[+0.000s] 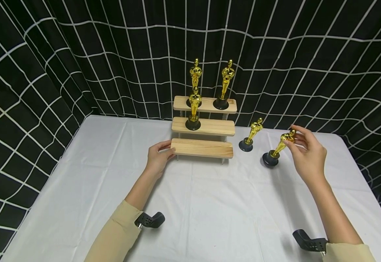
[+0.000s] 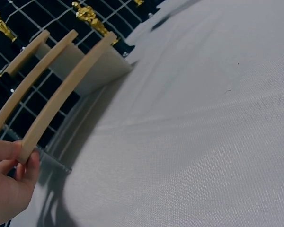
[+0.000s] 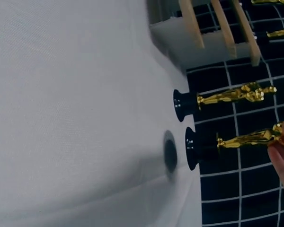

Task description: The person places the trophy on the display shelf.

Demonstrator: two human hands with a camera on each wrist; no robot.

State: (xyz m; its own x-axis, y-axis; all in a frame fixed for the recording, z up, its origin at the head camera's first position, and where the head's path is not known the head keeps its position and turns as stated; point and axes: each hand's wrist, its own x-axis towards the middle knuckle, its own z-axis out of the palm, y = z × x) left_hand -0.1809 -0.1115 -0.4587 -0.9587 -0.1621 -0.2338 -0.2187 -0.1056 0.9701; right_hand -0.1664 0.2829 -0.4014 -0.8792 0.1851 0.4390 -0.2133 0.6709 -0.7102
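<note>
My left hand [image 1: 158, 159] pinches the left end of the lowest board of a three-tier wooden stand [image 1: 203, 148], thumb on top. In the left wrist view, the fingers [image 2: 32, 165] wrap under that board's end. My right hand [image 1: 309, 154] holds a gold statuette trophy [image 1: 279, 146] by its head and shoulders. Its black base [image 3: 194, 149] hangs above the cloth, apart from its shadow in the right wrist view. Another gold trophy [image 1: 254, 130] stands on the table between the stand and the held one.
Two trophies stand on the top board, one left [image 1: 195, 72] and one right [image 1: 227, 78]. A third trophy [image 1: 194, 103] is on the left of the middle board. White cloth [image 1: 210, 207] covers the table; a black curtain with a white grid [image 1: 138, 47] hangs behind.
</note>
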